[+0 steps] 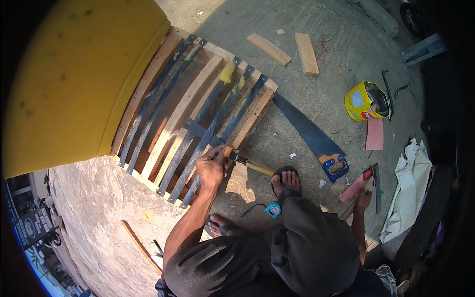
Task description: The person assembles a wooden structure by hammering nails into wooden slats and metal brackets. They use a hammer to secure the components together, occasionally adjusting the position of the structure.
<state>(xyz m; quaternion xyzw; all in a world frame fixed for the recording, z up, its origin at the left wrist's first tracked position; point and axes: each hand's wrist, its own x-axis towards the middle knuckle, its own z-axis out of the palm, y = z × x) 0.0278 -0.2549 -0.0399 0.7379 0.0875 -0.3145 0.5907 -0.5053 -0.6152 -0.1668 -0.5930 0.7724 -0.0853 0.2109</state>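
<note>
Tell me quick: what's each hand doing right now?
Left hand: fingers pinched shut at a black strap on the wooden frame, by the hammer.
Right hand: closed on a red-tipped tool; kind unclear.

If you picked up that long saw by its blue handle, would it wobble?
Probably a bit. The handsaw has a long, thin, flat blade, so the far end would likely flex and sway. The chunky blue handle looks like the heavier end, so it should feel steady in a hand. Lying flat on the concrete floor, it shouldn't roll.
</note>
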